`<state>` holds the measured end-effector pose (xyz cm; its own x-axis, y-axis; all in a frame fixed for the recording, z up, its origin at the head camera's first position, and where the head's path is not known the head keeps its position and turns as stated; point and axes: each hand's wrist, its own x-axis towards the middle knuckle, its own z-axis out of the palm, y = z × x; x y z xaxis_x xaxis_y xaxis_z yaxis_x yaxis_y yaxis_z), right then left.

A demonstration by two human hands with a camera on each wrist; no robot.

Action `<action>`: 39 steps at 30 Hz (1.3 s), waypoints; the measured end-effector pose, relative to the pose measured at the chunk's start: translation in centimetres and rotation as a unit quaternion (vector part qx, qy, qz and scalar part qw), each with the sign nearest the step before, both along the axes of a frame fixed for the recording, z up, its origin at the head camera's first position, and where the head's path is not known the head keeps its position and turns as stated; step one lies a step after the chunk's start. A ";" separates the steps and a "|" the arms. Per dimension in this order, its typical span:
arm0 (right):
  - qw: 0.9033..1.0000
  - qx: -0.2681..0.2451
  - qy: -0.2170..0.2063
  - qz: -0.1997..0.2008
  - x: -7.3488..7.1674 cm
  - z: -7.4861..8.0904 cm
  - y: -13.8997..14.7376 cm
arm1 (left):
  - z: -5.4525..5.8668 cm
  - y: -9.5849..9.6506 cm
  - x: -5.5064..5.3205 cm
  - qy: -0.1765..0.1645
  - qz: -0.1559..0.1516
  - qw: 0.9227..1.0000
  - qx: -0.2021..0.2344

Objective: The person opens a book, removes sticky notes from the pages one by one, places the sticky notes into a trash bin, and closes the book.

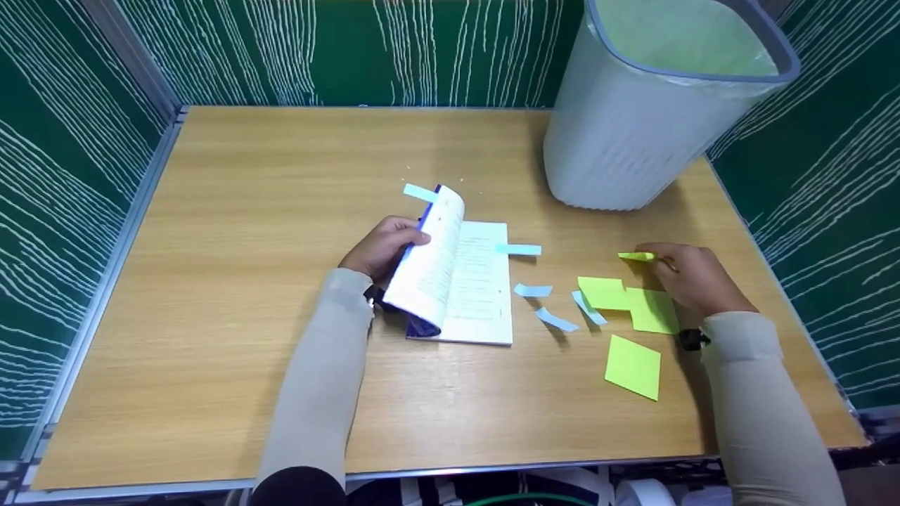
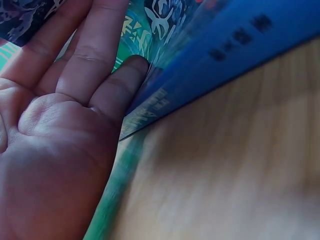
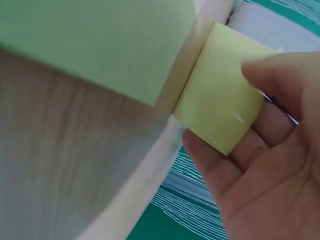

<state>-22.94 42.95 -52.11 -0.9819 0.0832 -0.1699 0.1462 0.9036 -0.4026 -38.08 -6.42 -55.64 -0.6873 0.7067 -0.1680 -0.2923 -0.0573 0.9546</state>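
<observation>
My left hand (image 1: 385,247) grips the raised left part of an open book (image 1: 479,299), thumb over the curled pages. In the left wrist view, the fingers lie against the book's blue cover (image 2: 240,47). Pale blue paper strips stick out from the book, one at the top of the lifted pages and another strip (image 1: 524,250) at the right edge. On the right, my right hand (image 1: 692,277) pinches a yellow-green sticky note (image 3: 220,85) between thumb and fingers. Below that hand, two joined or overlapping yellow-green notes (image 1: 650,310) lie on the table.
Several loose blue strips (image 1: 555,320) lie between the book and the notes. Another yellow-green note (image 1: 633,369) rests nearer the front. A grey lined bin (image 1: 619,133) stands at the table's (image 1: 246,211) back right. Green walls border the back and sides.
</observation>
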 end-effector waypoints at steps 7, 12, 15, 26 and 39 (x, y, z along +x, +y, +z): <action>0.999 0.019 0.009 -0.032 -0.9 0.5 0.1 | -0.1 0.2 0.0 -0.005 0.009 1.000 0.008; 0.984 0.058 0.154 -0.061 -0.4 1.8 -2.8 | -0.2 0.4 0.0 -0.019 0.014 1.000 0.010; 0.954 0.102 0.283 -0.022 -0.4 2.9 -7.5 | -0.1 0.3 0.0 -0.022 0.015 1.000 0.005; 0.919 0.203 0.279 0.190 -1.1 2.6 -26.3 | -0.3 -1.7 -0.3 -0.031 0.051 0.998 0.031; 0.911 0.233 0.223 0.257 -0.8 -0.2 -28.9 | 0.0 -1.9 -0.5 -0.024 0.035 0.999 0.025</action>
<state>-23.79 14.02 -52.33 -0.8741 -0.4458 0.1927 -0.4285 0.8947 0.1262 -38.58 -8.35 -55.66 -0.7267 0.6662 -0.1674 -0.3318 -0.1271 0.9347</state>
